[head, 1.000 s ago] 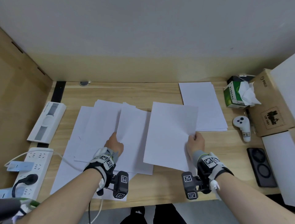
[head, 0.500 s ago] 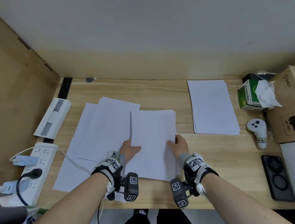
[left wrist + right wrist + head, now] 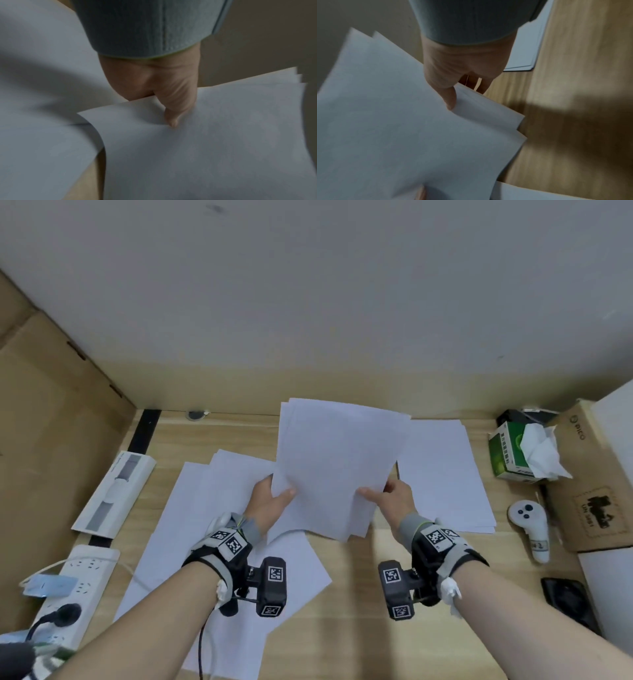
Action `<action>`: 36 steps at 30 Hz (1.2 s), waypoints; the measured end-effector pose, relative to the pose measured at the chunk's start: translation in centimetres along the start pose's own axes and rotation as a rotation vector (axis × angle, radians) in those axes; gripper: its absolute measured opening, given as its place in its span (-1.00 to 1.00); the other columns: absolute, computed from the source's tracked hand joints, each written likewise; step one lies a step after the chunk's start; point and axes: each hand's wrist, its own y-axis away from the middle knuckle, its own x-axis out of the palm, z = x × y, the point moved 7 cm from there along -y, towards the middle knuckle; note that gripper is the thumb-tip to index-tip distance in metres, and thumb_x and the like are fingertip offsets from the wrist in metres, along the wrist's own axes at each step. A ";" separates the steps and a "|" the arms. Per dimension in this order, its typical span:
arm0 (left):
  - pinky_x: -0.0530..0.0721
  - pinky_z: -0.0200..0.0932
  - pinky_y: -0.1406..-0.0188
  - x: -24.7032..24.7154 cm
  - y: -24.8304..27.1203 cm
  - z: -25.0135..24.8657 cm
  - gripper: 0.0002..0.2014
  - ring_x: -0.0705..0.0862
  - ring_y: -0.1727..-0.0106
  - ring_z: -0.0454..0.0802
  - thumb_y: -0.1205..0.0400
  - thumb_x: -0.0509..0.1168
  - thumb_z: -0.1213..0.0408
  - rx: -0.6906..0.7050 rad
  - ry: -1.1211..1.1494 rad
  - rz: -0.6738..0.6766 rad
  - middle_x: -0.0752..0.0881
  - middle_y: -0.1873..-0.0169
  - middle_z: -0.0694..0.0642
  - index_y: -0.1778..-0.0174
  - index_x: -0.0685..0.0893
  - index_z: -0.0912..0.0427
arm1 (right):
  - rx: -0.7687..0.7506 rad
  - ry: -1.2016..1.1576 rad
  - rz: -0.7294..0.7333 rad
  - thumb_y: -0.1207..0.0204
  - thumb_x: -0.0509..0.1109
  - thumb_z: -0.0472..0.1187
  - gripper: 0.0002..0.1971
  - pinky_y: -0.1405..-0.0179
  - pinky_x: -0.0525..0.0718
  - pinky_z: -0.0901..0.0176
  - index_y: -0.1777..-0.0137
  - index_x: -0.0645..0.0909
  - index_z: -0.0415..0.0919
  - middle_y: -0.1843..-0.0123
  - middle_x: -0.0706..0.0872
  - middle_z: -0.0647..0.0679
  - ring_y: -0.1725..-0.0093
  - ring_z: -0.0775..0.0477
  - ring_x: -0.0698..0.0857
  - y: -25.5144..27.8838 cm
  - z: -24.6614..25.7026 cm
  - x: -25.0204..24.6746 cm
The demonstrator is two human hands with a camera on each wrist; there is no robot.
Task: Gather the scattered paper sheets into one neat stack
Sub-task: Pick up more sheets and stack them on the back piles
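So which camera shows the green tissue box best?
The head view. The green tissue box sits whole at the desk's far right, a white tissue poking out of its top. Neither wrist view shows it; they see only a thumb, the held papers and some desk.

Bare counter (image 3: 352,594) lies open between and just below the hands. Left of the left hand (image 3: 270,501), loose sheets (image 3: 219,508) cover the surface, with a power strip (image 3: 78,583) beyond. Right of the right hand (image 3: 394,498) sit a paper stack (image 3: 445,474), a white controller (image 3: 529,529) and a tissue box (image 3: 513,450).
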 end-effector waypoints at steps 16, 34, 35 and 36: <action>0.69 -0.34 0.24 3.2 -2.2 -0.5 -0.76 0.73 0.12 -0.06 -0.45 0.50 0.43 -0.091 0.036 -0.049 0.75 0.18 0.00 -0.01 0.71 0.20 | 0.025 -0.047 0.033 -0.38 0.50 -0.48 -0.71 0.20 0.61 0.15 0.07 0.68 -0.06 0.06 0.80 -0.02 0.06 -0.02 0.73 -1.6 1.4 0.2; 0.41 -0.15 0.17 7.5 -8.5 4.2 -0.62 0.41 0.26 -0.13 -0.58 0.12 0.55 -0.333 -0.129 0.007 0.39 0.27 -0.18 0.28 0.29 -0.10 | 0.072 0.324 -0.136 -0.44 0.05 -0.49 -0.53 -0.17 0.68 -0.10 -0.25 0.60 -0.22 -0.13 0.71 -0.19 -0.09 -0.28 0.67 -10.7 -1.7 -2.3; 0.39 -0.17 0.26 7.6 -8.8 4.5 -0.57 0.38 0.31 -0.17 -0.57 0.11 0.56 -0.352 -0.135 -0.005 0.34 0.31 -0.18 0.34 0.22 -0.13 | 0.077 0.345 -0.151 -0.43 0.05 -0.49 -0.48 -0.25 0.68 -0.17 -0.33 0.58 -0.21 -0.20 0.71 -0.20 -0.16 -0.31 0.68 -11.0 -1.9 -2.4; 0.38 -0.21 0.28 7.5 -9.1 4.6 -0.57 0.38 0.31 -0.19 -0.55 0.11 0.56 -0.359 -0.139 -0.025 0.37 0.32 -0.18 0.35 0.25 -0.14 | 0.083 0.349 -0.161 -0.43 0.05 -0.49 -0.44 -0.30 0.67 -0.21 -0.40 0.56 -0.19 -0.25 0.71 -0.19 -0.21 -0.32 0.68 -11.3 -1.9 -2.4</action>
